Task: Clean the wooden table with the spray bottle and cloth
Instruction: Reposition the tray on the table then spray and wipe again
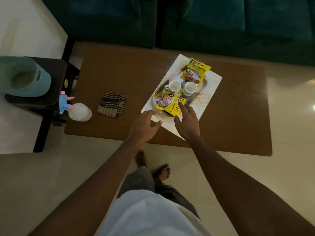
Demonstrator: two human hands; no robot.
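Note:
The brown wooden table (129, 68) fills the middle of the view. At its left edge stands a clear spray bottle (77, 111) with a blue and pink head. A folded striped cloth (111, 106) lies just right of the bottle. My left hand (144, 126) hovers with fingers spread at the near corner of a white mat (211, 89). My right hand (186, 119) reaches over the same mat, fingertips at a yellow snack packet (170, 103). Neither hand holds anything.
On the mat sits a round tray (203, 80) carrying two white cups (174, 86) and a second yellow packet (195, 70). A dark side table (56, 86) with a teal object stands left. A dark green sofa (204, 23) runs behind the table.

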